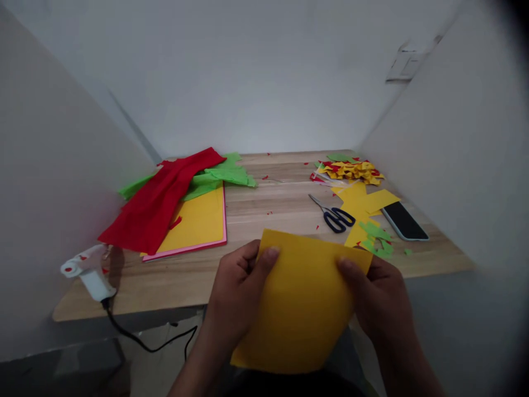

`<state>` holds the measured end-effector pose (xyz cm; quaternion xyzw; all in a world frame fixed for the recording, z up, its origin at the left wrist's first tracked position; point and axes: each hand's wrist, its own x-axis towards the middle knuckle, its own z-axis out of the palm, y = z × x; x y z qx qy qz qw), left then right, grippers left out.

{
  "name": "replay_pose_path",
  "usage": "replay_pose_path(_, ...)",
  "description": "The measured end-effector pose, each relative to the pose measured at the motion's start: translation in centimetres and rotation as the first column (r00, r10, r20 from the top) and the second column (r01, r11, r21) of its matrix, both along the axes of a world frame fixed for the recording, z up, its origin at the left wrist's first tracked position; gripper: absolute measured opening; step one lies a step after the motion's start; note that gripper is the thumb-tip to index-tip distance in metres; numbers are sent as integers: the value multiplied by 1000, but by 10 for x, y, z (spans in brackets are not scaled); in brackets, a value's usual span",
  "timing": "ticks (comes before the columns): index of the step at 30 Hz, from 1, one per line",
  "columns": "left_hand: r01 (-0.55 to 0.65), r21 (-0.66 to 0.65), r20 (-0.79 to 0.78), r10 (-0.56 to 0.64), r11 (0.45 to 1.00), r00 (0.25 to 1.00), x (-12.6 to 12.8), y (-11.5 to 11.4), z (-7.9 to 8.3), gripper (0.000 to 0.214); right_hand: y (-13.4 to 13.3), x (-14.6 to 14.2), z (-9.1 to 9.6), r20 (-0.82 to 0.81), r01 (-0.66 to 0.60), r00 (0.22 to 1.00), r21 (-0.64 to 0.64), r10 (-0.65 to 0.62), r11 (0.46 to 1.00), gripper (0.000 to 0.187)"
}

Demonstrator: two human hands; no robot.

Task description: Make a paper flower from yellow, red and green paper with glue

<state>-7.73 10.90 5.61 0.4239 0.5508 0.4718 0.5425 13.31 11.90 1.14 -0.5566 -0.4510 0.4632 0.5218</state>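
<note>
A sheet of yellow paper (301, 309) is held up in front of me, tilted, before the table's near edge. My left hand (239, 286) pinches its upper left side, thumb on the front and fingers behind. On the upper right side my right hand (378, 292) grips it the same way. Just beyond the sheet, to the right, lie dark-handled scissors (334, 215) with their blades closed, pointing away to the left. Cut yellow paper (353, 207) and green paper scraps (378, 240) lie near them.
A white glue gun (93, 278) with a black cord (140, 343) sits at the table's left edge. Red crepe paper (159, 204) and green crepe paper (229, 173) overlap stacked sheets (198, 220). At right are a phone (405, 220) and a heap of yellow and red pieces (355, 171). Walls enclose the table (264, 207).
</note>
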Motion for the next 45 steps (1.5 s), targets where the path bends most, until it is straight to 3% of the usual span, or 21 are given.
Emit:
replay_pose_path(3, -48, 37, -120, 52, 998, 991, 0, 2, 0, 36, -2, 1, 3, 54, 13, 998, 47, -15, 999, 33)
replay_pose_path(8, -32, 97, -189, 50, 995, 981, 4, 5, 1, 36, -4, 6, -2, 69, 41, 996, 107, -49, 993, 31)
replay_pose_path(18, -12, 52, -135, 19, 999, 991, 9, 7, 1, 37, -6, 7, 9, 165, 55, 983, 163, -82, 985, 29)
replay_pose_path(24, -52, 46, -91, 56, 998, 994, 9, 6, 1, 32, -10, 2, 18, 221, 101, 968, 107, -123, 989, 29)
replay_pose_path(32, -70, 8, -118, 71, 998, 991, 7, 7, -5, 33, -12, -2, 17, 234, 144, 957, 135, -173, 980, 27)
replay_pose_path(45, -101, 5, -183, 100, 995, 978, 6, 10, -12, 35, -4, 3, 12, 279, 28, 957, 181, -79, 983, 30)
